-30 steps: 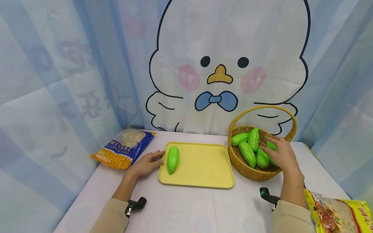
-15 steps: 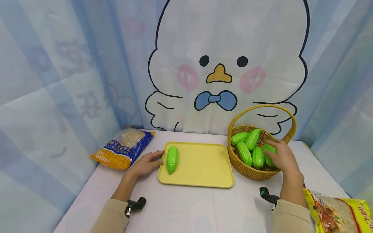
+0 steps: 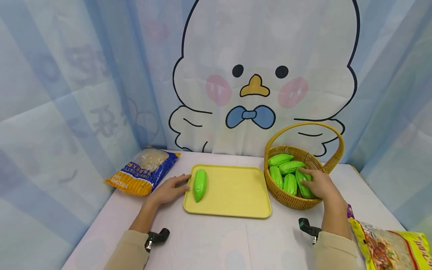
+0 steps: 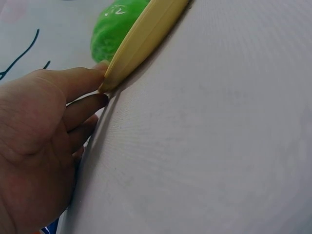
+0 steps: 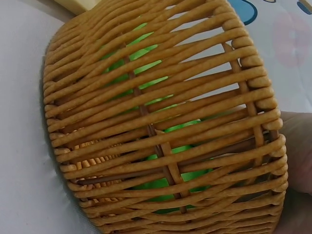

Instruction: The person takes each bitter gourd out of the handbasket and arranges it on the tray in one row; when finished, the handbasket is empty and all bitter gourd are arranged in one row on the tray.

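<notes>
In the head view my right hand (image 3: 322,184) reaches over the right rim of a wicker basket (image 3: 293,202). Its thumb and fingers curl about a green, ridged toy bitter melon (image 3: 302,191); the rest of the grip is hidden. Several more such melons (image 3: 292,167) lie in the basket. The right wrist view shows mostly the basket's weave (image 5: 161,126), with green behind it. At the left edge of a yellow tray (image 3: 233,191), my left hand (image 3: 170,189) touches the rim with extended thumb and fingertips. One bitter melon (image 3: 200,185) lies lengthwise at the tray's left end.
A blue and orange pasta bag (image 3: 145,170) lies left of the tray. Another bag, yellow and red (image 3: 388,243), sits at the front right beside the right forearm. A curtain with a cartoon chick (image 3: 249,90) hangs behind the table. The basket's tall handle (image 3: 303,123) arches upward.
The melons in the basket have shifted and turned, one now lying crosswise in the middle. My right hand has moved a little left and lower into the basket. The left hand stays at the tray.
</notes>
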A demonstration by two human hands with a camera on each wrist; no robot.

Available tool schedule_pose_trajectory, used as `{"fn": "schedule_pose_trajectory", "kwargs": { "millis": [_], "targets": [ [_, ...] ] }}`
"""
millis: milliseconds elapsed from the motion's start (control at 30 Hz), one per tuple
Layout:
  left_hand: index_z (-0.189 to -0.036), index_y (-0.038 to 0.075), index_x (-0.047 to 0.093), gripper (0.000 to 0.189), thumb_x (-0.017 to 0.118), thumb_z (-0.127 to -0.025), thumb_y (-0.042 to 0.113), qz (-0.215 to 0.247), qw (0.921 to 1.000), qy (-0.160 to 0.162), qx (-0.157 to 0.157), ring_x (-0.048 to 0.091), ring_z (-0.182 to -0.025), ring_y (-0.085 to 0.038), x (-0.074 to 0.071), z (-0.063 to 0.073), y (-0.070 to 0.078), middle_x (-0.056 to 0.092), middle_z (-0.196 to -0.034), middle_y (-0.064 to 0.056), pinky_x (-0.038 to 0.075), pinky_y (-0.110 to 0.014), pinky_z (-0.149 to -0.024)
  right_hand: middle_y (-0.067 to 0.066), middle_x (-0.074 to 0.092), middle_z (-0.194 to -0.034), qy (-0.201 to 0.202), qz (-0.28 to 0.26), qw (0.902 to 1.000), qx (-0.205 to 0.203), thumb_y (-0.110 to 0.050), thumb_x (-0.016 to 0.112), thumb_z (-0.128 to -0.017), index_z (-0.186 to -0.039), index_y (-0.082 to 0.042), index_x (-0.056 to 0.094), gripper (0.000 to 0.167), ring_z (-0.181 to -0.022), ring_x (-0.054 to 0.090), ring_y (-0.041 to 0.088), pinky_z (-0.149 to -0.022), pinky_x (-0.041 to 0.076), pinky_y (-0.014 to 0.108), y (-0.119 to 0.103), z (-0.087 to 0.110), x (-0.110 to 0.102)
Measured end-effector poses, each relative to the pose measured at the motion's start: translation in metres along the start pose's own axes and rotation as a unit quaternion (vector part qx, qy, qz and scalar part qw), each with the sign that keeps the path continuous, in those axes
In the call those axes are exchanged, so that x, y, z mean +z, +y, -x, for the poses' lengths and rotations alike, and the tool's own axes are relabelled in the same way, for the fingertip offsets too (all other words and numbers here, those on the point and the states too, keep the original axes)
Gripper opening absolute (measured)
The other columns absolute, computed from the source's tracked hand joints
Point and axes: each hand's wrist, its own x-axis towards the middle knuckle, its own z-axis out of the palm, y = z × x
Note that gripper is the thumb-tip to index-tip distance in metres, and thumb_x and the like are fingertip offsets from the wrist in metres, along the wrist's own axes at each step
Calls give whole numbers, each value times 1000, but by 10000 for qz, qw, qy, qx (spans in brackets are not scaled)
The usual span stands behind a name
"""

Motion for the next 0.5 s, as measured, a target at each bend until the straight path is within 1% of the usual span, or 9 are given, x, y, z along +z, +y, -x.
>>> {"fn": "schedule_pose_trajectory", "kwargs": {
  "millis": [100, 233, 500],
  "targets": [
    [-157, 25, 49, 54, 61, -105, 35, -11, 10000, -3, -8, 26, -159, -35, 0, 0, 1, 38, -167, -9, 15, -57, -131, 40, 46, -148, -67, 1, 10000, 20, -15, 65, -101, -148, -4, 57, 48, -138, 36, 66, -109, 34, 80, -1, 1, 0],
    [-157, 24, 49, 54, 62, -105, 34, 5, 10000, -4, 12, 26, -159, -35, 0, 0, 1, 38, -167, -9, 15, -57, -131, 40, 49, -147, -28, -31, 10000, -74, -11, 65, -100, -144, -3, 60, 45, -137, 39, 64, -108, 36, 78, -2, 0, 1],
    [-156, 24, 49, 54, 62, -105, 33, 24, 10000, 13, 18, 27, -159, -35, 1, 0, 2, 39, -167, -8, 16, -57, -131, 40, 47, -148, 180, -219, 9994, -208, -14, 64, -102, -147, -2, 56, 48, -139, 36, 63, -111, 33, 79, 0, 1, 0]
  ]
}}
